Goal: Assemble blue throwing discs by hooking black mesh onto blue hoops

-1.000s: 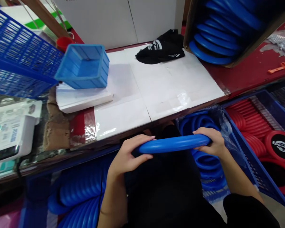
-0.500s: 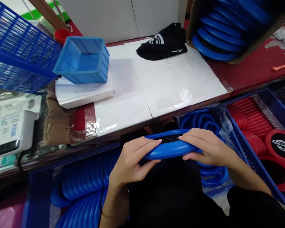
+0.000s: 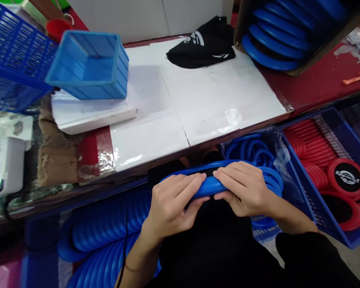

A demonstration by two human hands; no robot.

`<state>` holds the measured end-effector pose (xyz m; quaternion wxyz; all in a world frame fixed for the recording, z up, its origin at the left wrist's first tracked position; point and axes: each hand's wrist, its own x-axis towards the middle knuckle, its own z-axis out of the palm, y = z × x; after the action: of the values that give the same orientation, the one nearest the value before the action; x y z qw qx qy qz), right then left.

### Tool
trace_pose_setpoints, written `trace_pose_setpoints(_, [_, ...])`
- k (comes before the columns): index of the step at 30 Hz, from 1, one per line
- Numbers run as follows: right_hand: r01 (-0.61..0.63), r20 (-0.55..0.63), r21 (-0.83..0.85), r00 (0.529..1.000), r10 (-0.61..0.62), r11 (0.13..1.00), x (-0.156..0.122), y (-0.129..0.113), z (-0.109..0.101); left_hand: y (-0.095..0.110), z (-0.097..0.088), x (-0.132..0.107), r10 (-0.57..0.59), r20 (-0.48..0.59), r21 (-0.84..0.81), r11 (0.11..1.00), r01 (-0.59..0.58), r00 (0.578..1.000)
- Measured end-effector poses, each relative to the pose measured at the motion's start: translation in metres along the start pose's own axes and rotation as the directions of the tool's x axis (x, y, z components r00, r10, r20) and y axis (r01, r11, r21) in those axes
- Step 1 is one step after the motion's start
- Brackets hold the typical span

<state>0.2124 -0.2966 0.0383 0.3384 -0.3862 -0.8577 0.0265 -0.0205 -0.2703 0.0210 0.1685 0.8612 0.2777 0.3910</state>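
Both of my hands grip a blue plastic ring with black fabric inside it, held low in front of my body. My left hand pinches the near rim, thumb below and fingers over the top. On the other side my right hand pinches the same rim in the same way, its fingertips close to those of the left. Under my left forearm lie rows of stacked blue rings. Loose blue rings fill a plastic-lined crate beyond my right hand.
A white-covered worktop carries a black cloth and a light blue bin on a white stack. At right, a blue crate holds red rings and discs. A cardboard box of blue rings stands at the back.
My hands have moved closer together along the ring's near rim. The ring's left end has shifted further left, and the whole view has moved slightly.
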Motion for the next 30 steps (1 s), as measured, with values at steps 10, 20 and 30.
trace_pose_setpoints(10, [-0.089,0.042,0.267,0.996,0.081,0.960,0.006,0.038,-0.038,-0.050,-0.034,-0.037,-0.221,-0.364,-0.409,0.911,0.058,0.905])
trace_pose_setpoints(20, [-0.062,0.055,0.316,0.997,0.047,0.947,-0.021,0.058,-0.007,-0.035,-0.016,-0.027,-0.094,-0.039,-0.270,0.960,0.080,0.995])
trace_pose_setpoints(30, [-0.113,-0.054,0.320,0.989,0.138,0.941,-0.022,0.034,0.001,-0.029,-0.017,-0.032,-0.053,-0.117,-0.172,0.985,0.032,0.992])
